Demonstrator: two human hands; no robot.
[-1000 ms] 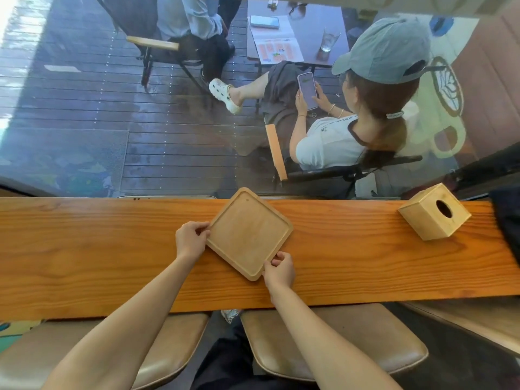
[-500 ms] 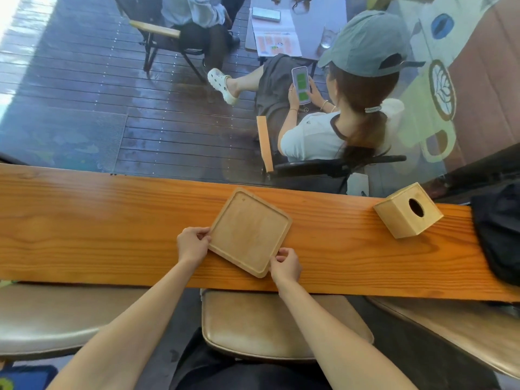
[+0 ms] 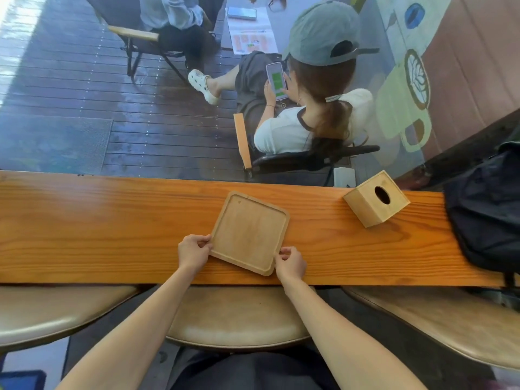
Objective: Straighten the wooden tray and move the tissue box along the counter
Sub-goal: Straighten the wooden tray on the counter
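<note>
Tray (image 3: 249,233) sits mid-counter (image 3: 84,220), skewed w/ one corner pointing at me; my left hand (image 3: 192,253) pinches its left corner and my right hand (image 3: 289,263) pinches the near corner, fingers curled on the rim. To do the straighten well I'd say pivot it flat on the wood, both hands turning together, no lifting, till edges run parallel w/ the counter front. Tissue box (image 3: 375,198) is untouched, well apart to the right near the far edge, just short of a dark bag (image 3: 486,209) — that's next imo.
</note>
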